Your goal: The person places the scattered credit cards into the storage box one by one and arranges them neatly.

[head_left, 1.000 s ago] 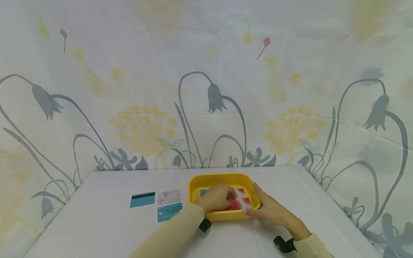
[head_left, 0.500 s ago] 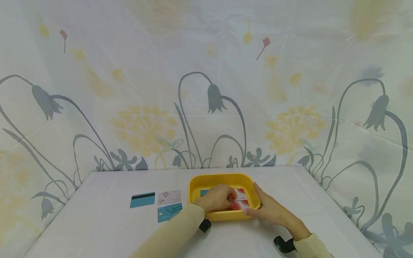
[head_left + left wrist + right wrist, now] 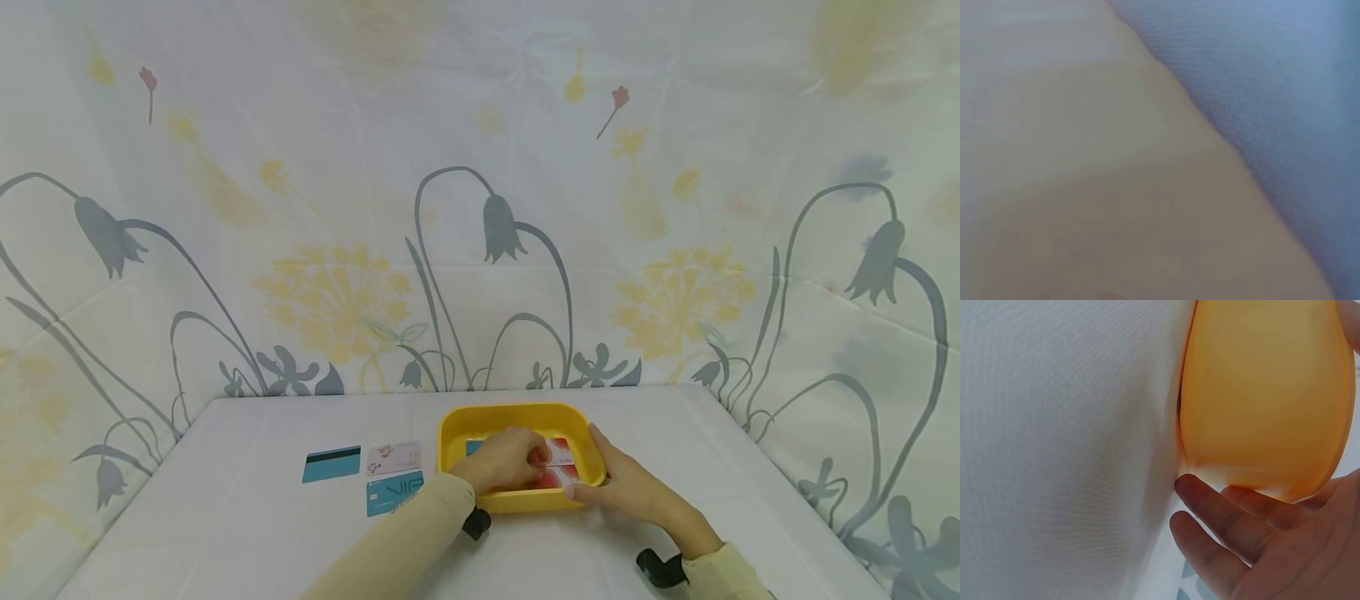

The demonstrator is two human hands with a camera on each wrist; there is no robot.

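Note:
In the head view my left hand [image 3: 510, 458] reaches into a yellow tray [image 3: 517, 500], fingers curled down over the cards; its fingertips are hidden. Just right of those fingers a red-and-white card [image 3: 558, 477] lies in the tray, with a similar card [image 3: 561, 452] behind it. A teal card [image 3: 473, 447] peeks out left of the hand. My right hand [image 3: 630, 487] holds the tray's right end, thumb on the front side and fingers around the end. The right wrist view shows that hand [image 3: 1272, 537] against the tray's outer wall [image 3: 1266, 394]. Only sleeve and cloth fill the left wrist view.
Left of the tray, on the white tabletop [image 3: 247, 500], lie a teal card with a black stripe [image 3: 332, 464], a pale flowered card [image 3: 393, 458] and a teal VIP card [image 3: 393, 493], partly covered by my sleeve. A flower-printed cloth [image 3: 480, 317] hangs behind.
The front red-and-white card has shifted slightly left within the tray since a second ago, showing a clear edge between the two. Both hands and the tray stay almost still.

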